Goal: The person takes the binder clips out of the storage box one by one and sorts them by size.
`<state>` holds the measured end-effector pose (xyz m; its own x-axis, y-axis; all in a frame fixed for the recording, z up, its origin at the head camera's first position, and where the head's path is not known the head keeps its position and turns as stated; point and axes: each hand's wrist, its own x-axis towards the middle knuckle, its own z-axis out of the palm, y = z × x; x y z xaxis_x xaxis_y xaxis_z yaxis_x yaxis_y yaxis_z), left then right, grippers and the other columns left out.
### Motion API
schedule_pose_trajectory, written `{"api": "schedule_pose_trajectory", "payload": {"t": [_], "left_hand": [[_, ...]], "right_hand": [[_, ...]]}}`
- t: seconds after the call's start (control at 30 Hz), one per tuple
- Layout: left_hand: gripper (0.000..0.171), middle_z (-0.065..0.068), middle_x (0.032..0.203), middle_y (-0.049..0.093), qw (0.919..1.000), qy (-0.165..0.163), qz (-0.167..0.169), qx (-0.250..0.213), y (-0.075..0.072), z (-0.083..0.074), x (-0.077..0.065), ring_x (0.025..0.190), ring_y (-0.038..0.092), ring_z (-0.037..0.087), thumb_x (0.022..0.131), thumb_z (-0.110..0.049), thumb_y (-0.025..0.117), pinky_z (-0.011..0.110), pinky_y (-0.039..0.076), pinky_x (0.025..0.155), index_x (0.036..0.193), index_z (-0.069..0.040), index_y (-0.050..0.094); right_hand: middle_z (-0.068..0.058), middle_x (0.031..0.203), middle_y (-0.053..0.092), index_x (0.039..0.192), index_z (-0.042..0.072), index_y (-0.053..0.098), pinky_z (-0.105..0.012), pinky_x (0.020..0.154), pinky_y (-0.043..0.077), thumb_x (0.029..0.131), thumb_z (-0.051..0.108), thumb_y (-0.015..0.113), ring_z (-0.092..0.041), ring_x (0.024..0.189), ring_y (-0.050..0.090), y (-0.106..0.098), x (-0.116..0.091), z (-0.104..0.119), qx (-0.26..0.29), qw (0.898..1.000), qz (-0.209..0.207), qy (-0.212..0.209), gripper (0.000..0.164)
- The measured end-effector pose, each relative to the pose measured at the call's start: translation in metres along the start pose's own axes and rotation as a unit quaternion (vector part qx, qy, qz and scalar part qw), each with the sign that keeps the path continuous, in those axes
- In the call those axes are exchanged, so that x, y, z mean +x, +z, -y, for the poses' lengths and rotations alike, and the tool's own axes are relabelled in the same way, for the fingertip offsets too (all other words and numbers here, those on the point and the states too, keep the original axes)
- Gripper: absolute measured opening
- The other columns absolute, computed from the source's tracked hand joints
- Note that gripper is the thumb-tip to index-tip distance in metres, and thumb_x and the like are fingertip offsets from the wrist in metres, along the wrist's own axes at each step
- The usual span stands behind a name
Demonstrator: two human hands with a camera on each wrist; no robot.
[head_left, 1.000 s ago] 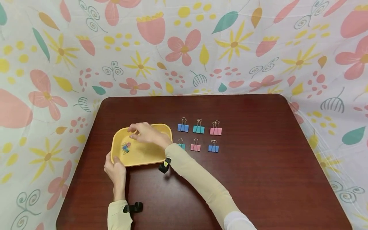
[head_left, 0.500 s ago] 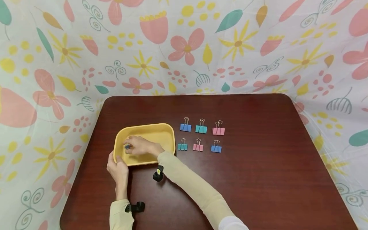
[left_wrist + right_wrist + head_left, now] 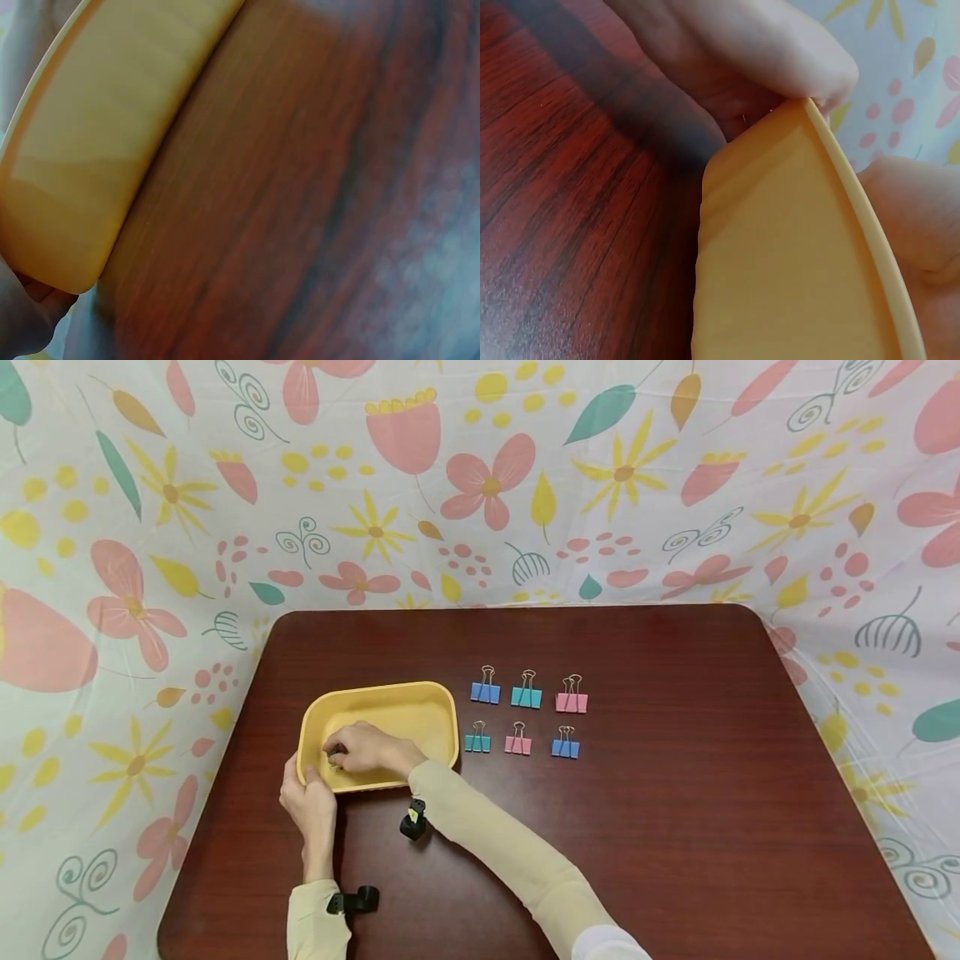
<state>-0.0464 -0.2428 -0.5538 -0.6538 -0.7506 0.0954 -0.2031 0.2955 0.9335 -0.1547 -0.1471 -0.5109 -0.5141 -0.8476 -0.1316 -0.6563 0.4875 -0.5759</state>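
Observation:
My left hand (image 3: pixel 309 797) grips the near left corner of a yellow plastic tray (image 3: pixel 427 718), thumb over its rim. Inside the tray, at its left end, my right hand (image 3: pixel 363 747) reaches down with fingers curled around small binder clips (image 3: pixel 336 752), which it mostly hides. The right wrist view looks along the tray's outer wall (image 3: pixel 780 225), with the left hand (image 3: pixel 742 52) at the corner and part of the right hand (image 3: pixel 922 217) behind the rim. Only the tray's side (image 3: pixel 97 127) and a bit of the left hand (image 3: pixel 22 322) appear in the left wrist view.
Right of the tray, binder clips stand in two rows on the dark wooden table (image 3: pixel 675 777). The back row has blue (image 3: pixel 485 692), teal (image 3: pixel 527 697) and pink (image 3: pixel 572 702); the front has teal (image 3: pixel 477 742), pink (image 3: pixel 517 745) and blue (image 3: pixel 565 748). A patterned cloth (image 3: pixel 637 552) hangs behind.
My right hand has lowered from above the tray onto the small clips at its left end, covering them. The left hand keeps its grip on the tray corner.

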Motion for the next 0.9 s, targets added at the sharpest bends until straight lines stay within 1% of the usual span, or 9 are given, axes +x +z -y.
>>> {"api": "schedule_pose_trajectory", "payload": {"t": [0.1, 0.17, 0.23, 0.3, 0.37, 0.43, 0.53, 0.73, 0.9], "left_hand": [[0.037, 0.028, 0.122, 0.068, 1.0000, -0.001, -0.005, 0.003, 0.000, 0.001, 0.000, 0.103, 0.064, 0.036, 0.099, -0.003, 0.046, 0.010, 0.039, 0.075, 0.131, 0.004, 0.063], [0.037, 0.028, 0.122, 0.068, 1.0000, -0.003, -0.005, 0.001, 0.000, 0.001, 0.000, 0.104, 0.065, 0.036, 0.099, -0.004, 0.046, 0.010, 0.040, 0.074, 0.131, 0.004, 0.063], [0.037, 0.028, 0.122, 0.068, 1.0000, -0.005, -0.004, 0.000, 0.000, 0.001, 0.000, 0.104, 0.065, 0.037, 0.099, -0.004, 0.046, 0.010, 0.040, 0.073, 0.131, 0.003, 0.063], [0.037, 0.028, 0.122, 0.068, 1.0000, -0.006, -0.004, 0.001, 0.000, 0.001, 0.000, 0.103, 0.065, 0.037, 0.099, -0.004, 0.046, 0.010, 0.040, 0.073, 0.131, 0.003, 0.063], [0.037, 0.028, 0.122, 0.068, 0.9999, -0.007, -0.008, 0.004, 0.000, 0.001, 0.000, 0.104, 0.065, 0.037, 0.099, -0.004, 0.047, 0.012, 0.039, 0.074, 0.131, 0.003, 0.064], [0.037, 0.028, 0.121, 0.068, 0.9999, -0.006, -0.011, 0.005, 0.000, 0.001, 0.000, 0.104, 0.064, 0.038, 0.098, -0.004, 0.047, 0.014, 0.039, 0.075, 0.130, 0.004, 0.064], [0.037, 0.029, 0.121, 0.068, 0.9999, -0.004, -0.014, 0.005, 0.001, 0.001, 0.000, 0.104, 0.064, 0.038, 0.098, -0.003, 0.047, 0.016, 0.039, 0.076, 0.130, 0.004, 0.064], [0.037, 0.028, 0.121, 0.069, 0.9999, -0.004, -0.011, 0.003, 0.001, 0.003, 0.000, 0.105, 0.064, 0.036, 0.098, -0.003, 0.047, 0.014, 0.039, 0.077, 0.131, 0.004, 0.064], [0.038, 0.028, 0.121, 0.068, 0.9999, -0.008, -0.008, 0.000, 0.001, 0.003, -0.001, 0.105, 0.064, 0.035, 0.098, -0.003, 0.046, 0.014, 0.040, 0.077, 0.131, 0.004, 0.063]], "right_hand": [[0.007, 0.093, 0.071, 0.110, 0.016, 0.077, -0.014, 0.077, 0.043, 0.098, 0.018, 0.063, -0.003, 0.081, 0.055, -0.001, -0.003, -0.002, 0.008, 1.000, -0.026, 0.012, 0.018], [0.009, 0.087, 0.070, 0.103, 0.016, 0.079, -0.013, 0.073, 0.041, 0.097, 0.017, 0.065, -0.002, 0.078, 0.053, -0.001, -0.005, -0.003, 0.015, 0.999, -0.044, 0.019, 0.015], [0.010, 0.087, 0.073, 0.100, 0.017, 0.080, -0.012, 0.072, 0.041, 0.096, 0.018, 0.068, -0.001, 0.076, 0.055, -0.003, -0.007, -0.004, 0.025, 0.997, -0.069, 0.026, 0.013], [0.013, 0.090, 0.076, 0.098, 0.018, 0.081, -0.010, 0.074, 0.043, 0.094, 0.020, 0.072, 0.003, 0.078, 0.059, -0.005, -0.008, -0.004, 0.037, 0.994, -0.101, 0.035, 0.011], [0.012, 0.091, 0.078, 0.095, 0.018, 0.082, -0.010, 0.075, 0.045, 0.092, 0.022, 0.076, 0.003, 0.080, 0.062, -0.007, -0.010, -0.005, 0.049, 0.989, -0.132, 0.041, 0.008], [0.011, 0.089, 0.078, 0.091, 0.017, 0.081, -0.010, 0.075, 0.046, 0.089, 0.022, 0.078, 0.003, 0.079, 0.064, -0.011, -0.011, -0.006, 0.057, 0.986, -0.152, 0.044, 0.005], [0.008, 0.087, 0.078, 0.088, 0.015, 0.079, -0.009, 0.073, 0.046, 0.087, 0.018, 0.081, 0.004, 0.078, 0.065, -0.015, -0.014, -0.007, 0.079, 0.982, -0.167, 0.044, 0.004], [0.003, 0.082, 0.077, 0.084, 0.012, 0.073, -0.009, 0.070, 0.047, 0.086, 0.011, 0.081, 0.003, 0.070, 0.066, -0.022, -0.023, -0.011, 0.129, 0.975, -0.180, 0.028, 0.009], [0.004, 0.079, 0.075, 0.084, 0.014, 0.067, -0.010, 0.067, 0.048, 0.086, 0.011, 0.080, 0.004, 0.067, 0.065, -0.029, -0.033, -0.013, 0.156, 0.970, -0.185, 0.027, 0.014]]}}
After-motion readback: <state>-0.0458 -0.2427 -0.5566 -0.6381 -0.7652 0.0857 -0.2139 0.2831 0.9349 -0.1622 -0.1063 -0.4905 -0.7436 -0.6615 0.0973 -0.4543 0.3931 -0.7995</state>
